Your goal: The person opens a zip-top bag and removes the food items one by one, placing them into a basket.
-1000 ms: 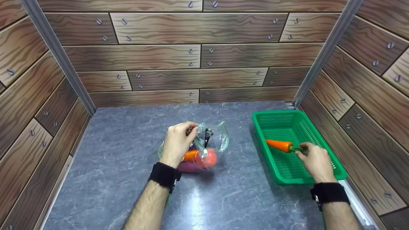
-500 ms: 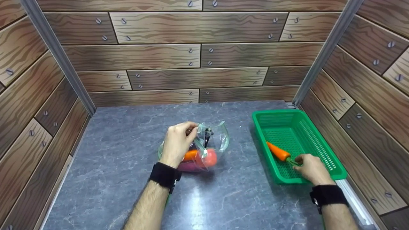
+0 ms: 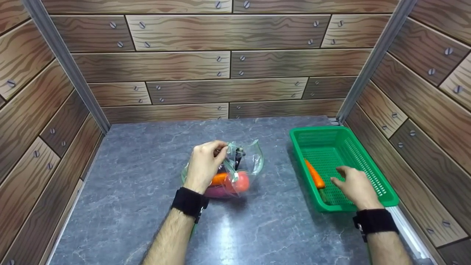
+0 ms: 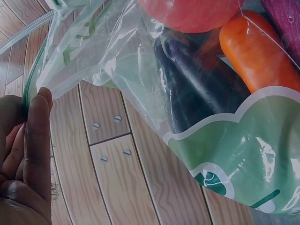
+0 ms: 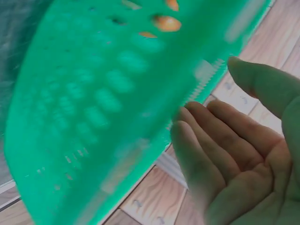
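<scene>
Lying newly released, the carrot (image 3: 315,176)

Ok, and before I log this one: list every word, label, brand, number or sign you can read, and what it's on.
No readable text in any view.
Bag: green print with white edging, no legible word; the smaller green marks are too unclear to read.
Basket: no lettering visible.

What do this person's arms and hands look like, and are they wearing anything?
The left hand and right hand are gloveless, and the visible forearms have no sleeves. A wide black band circles the left wrist, and a matching band the right. A thin green cord seems to show by the left one.
</scene>
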Motion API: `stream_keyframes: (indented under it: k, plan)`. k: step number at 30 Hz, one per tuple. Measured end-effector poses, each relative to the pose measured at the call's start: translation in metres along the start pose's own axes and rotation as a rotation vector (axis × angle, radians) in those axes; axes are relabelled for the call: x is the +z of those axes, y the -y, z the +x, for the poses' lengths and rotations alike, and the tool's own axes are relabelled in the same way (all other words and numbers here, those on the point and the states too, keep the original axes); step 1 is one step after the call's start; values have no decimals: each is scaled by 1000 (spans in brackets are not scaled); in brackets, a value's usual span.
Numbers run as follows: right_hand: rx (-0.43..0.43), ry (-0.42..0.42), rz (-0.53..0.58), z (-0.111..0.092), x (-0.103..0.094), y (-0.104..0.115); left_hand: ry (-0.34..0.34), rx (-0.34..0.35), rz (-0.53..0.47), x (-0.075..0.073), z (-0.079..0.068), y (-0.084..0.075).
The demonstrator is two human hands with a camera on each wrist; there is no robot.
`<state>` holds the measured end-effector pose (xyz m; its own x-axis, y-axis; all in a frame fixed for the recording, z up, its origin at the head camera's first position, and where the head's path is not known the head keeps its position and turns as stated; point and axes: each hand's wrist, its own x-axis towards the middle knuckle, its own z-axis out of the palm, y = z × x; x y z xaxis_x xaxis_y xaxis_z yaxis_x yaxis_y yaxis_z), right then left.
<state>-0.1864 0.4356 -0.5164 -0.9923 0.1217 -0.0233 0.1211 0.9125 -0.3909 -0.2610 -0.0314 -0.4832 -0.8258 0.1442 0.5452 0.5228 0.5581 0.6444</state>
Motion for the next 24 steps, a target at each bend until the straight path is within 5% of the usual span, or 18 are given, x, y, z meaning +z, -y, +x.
stream_keyframes:
  k: [24]
  plan:
    - [-198,-172,157,16,6,105,17,-23,-16,0,-1,0]
